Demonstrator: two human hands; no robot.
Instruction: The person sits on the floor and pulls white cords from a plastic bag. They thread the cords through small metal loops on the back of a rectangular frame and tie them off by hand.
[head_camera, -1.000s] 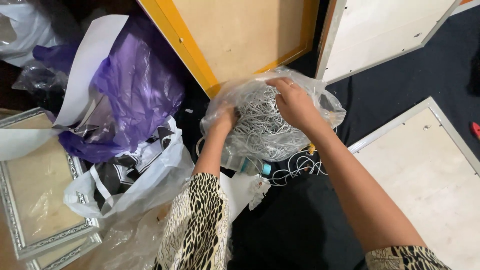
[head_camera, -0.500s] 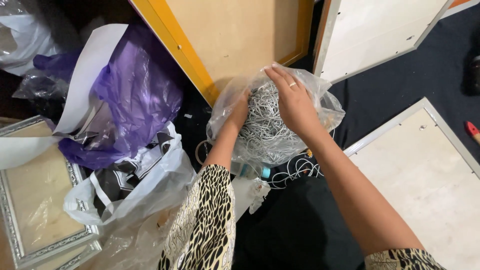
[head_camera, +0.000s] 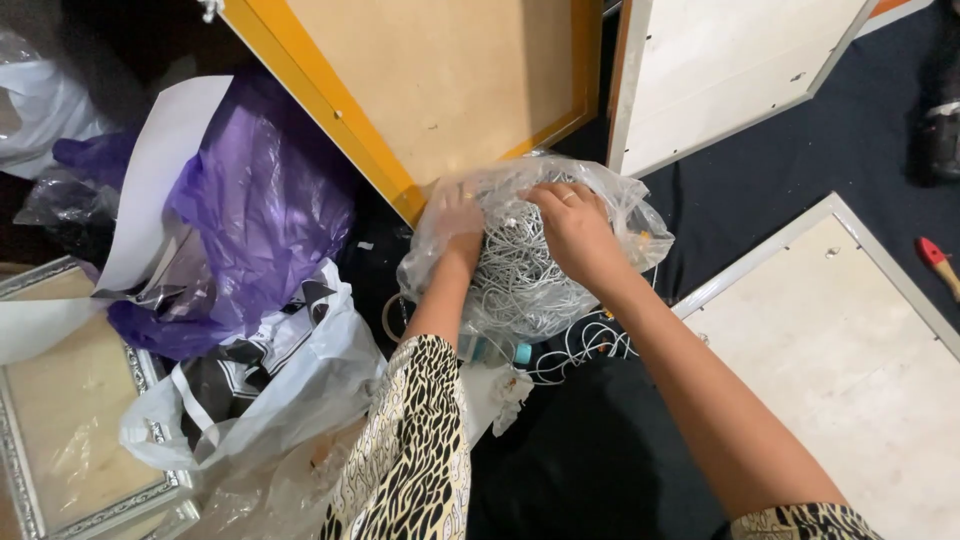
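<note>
Between frame edges, both hands (head_camera: 575, 230) in bag (head_camera: 640, 225)

Head camera looks steeply down, close above floor (head_camera: 820, 150).

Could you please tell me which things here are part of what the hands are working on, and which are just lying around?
In hand:
left hand
right hand
clear bag
white cord bundle

Lying about:
purple plastic
yellow frame
white frames
silver frame
white shopping bag
white paper
red-handled tool
</note>
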